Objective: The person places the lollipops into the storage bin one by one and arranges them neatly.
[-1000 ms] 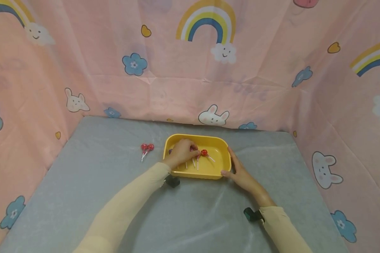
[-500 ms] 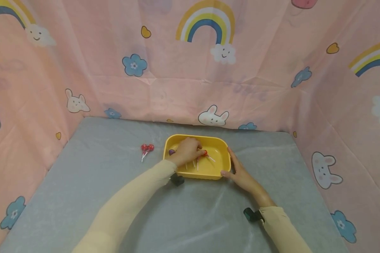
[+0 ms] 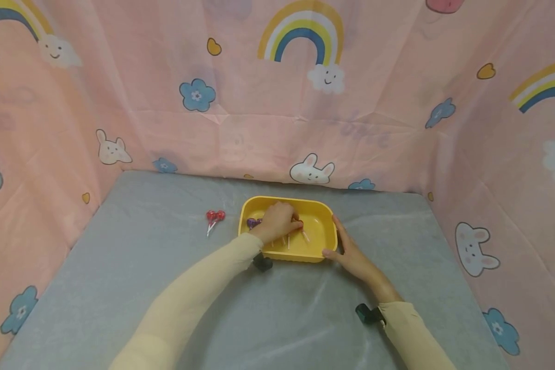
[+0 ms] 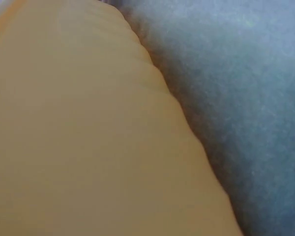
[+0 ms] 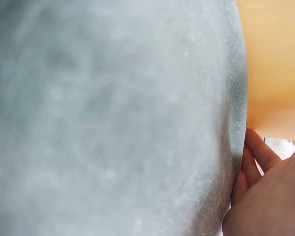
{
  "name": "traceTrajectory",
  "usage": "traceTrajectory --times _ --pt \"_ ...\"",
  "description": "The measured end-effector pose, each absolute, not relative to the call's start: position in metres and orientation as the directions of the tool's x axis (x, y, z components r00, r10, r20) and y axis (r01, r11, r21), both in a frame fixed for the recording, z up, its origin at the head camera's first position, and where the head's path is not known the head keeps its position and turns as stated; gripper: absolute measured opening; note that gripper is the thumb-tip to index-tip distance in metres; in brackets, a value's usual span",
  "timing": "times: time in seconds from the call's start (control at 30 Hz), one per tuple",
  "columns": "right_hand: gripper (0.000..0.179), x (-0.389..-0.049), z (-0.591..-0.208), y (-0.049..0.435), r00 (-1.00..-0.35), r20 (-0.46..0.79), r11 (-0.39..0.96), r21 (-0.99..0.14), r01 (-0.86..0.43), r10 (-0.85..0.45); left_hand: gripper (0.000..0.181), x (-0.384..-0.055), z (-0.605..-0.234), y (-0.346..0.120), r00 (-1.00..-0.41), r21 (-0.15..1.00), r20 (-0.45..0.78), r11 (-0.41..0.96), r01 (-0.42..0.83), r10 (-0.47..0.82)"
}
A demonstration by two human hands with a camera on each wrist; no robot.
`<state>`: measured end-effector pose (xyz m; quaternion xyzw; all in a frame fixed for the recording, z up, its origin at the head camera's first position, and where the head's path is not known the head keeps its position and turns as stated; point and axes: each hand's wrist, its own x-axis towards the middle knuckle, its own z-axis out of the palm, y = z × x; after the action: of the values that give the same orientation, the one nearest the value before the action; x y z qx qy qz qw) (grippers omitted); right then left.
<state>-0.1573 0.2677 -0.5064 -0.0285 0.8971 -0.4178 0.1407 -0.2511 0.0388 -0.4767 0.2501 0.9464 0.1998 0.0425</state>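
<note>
A yellow box (image 3: 321,208) stands on the grey cloth with several lollipops in it. My left hand (image 3: 277,222) is inside, its thumb and fingers pinching a red lollipop (image 3: 306,237) by its head, which is mostly covered. Purple lollipops (image 3: 252,223) lie left of that hand, and white sticks (image 3: 289,243) show beneath it. My right hand (image 3: 353,257) grips the box's right end, thumb on the near rim and fingers along the side. In the right wrist view its fingers (image 5: 259,150) touch a yellow surface that looks like the box.
Two red lollipops (image 3: 215,216) lie with crossed sticks on the grey cloth (image 3: 176,216) left of the box. A pink printed curtain (image 3: 240,133) encloses the back and sides. The left wrist view shows a blurred yellow-orange surface (image 4: 88,123) beside grey cloth.
My left hand has moved right within the box to the red lollipop, whose stick has swung steeper. More purple lollipops have come into view behind it. My right hand stays put.
</note>
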Motion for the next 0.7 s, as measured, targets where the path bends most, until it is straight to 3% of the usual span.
traceTrajectory --times 0.7 --pt "0.1 -0.157 -0.5057 0.2666 -0.96 -0.224 0.648 -0.759 0.065 -0.166 0.024 -0.2509 -0.4824 0.0391 -0.837 0.414 -0.01 0.765 0.494 0.546"
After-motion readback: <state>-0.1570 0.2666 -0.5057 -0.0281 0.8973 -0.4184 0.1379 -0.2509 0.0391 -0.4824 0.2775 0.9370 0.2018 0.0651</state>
